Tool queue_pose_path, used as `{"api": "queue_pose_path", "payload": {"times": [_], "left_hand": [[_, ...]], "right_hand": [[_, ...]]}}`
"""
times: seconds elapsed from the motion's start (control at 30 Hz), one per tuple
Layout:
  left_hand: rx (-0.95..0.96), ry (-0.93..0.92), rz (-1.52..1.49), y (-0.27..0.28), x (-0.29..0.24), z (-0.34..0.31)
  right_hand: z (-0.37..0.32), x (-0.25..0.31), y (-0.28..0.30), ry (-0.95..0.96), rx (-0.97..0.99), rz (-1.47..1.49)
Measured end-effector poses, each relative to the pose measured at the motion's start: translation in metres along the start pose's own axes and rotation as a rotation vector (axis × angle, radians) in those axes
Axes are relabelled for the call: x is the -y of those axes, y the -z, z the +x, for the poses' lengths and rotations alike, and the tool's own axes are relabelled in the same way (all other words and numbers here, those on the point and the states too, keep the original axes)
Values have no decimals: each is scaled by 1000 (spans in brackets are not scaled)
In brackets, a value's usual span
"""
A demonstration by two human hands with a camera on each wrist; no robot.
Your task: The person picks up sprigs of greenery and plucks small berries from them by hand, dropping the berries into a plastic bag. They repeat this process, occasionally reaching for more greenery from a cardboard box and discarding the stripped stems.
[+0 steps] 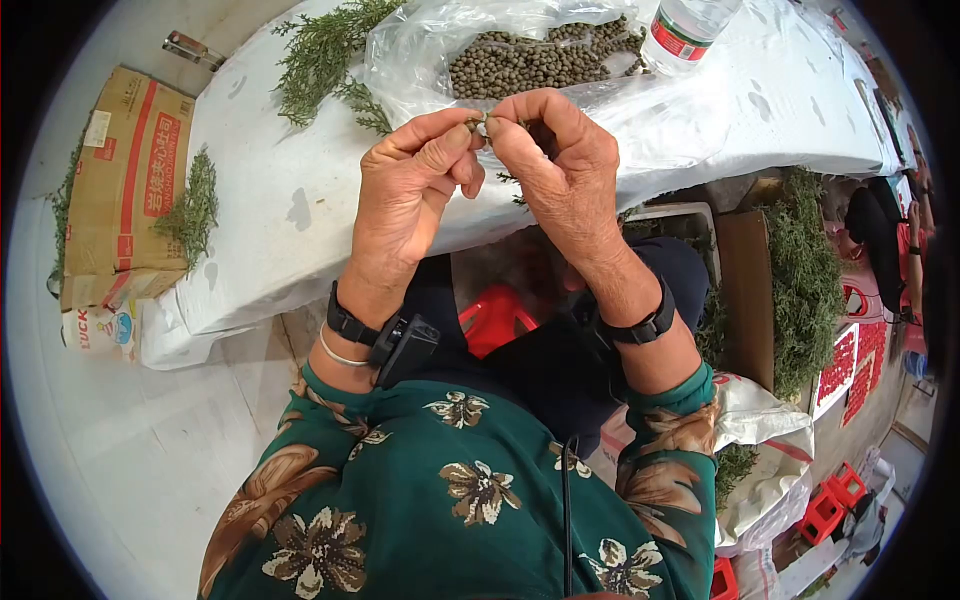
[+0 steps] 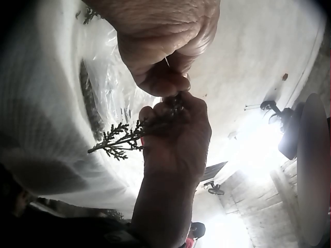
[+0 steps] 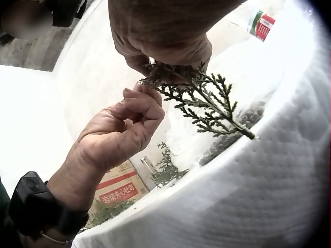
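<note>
Both hands meet fingertip to fingertip above the table's near edge. The right hand point(image 1: 575, 170) holds a green conifer sprig point(image 3: 209, 106) in curled fingers, its cut stem pointing away from the palm. Thumb and forefinger of the left hand point(image 1: 415, 180) pinch a small pale-green piece point(image 1: 481, 127) at the sprig's tip; its exact shape is unclear. In the left wrist view the sprig point(image 2: 121, 140) sticks out from the right hand point(image 2: 178, 139). Just beyond the hands, a clear plastic bag point(image 1: 410, 70) holds many small round brown-green cones point(image 1: 520, 70).
A clear jar with a red label point(image 1: 678, 42) stands by the bag. Loose conifer branches point(image 1: 325, 60) lie on the white-covered table point(image 1: 270, 170). A cardboard box point(image 1: 125, 180) is at the left; another box point(image 1: 748, 290) and piled branches point(image 1: 803, 290) are at the right.
</note>
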State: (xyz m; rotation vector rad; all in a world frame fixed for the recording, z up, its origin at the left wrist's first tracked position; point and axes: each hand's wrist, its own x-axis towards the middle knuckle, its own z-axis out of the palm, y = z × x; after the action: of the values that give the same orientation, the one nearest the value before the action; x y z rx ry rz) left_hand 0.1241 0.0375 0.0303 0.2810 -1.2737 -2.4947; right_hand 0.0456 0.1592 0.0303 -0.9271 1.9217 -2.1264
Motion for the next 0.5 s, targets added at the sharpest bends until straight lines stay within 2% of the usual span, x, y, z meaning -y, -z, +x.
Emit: {"api": "queue_pose_path", "payload": {"times": [0.5], "left_hand": [[-52, -42, 63, -2, 0, -2]], "right_hand": [[1, 1, -1, -20, 18, 37]]}}
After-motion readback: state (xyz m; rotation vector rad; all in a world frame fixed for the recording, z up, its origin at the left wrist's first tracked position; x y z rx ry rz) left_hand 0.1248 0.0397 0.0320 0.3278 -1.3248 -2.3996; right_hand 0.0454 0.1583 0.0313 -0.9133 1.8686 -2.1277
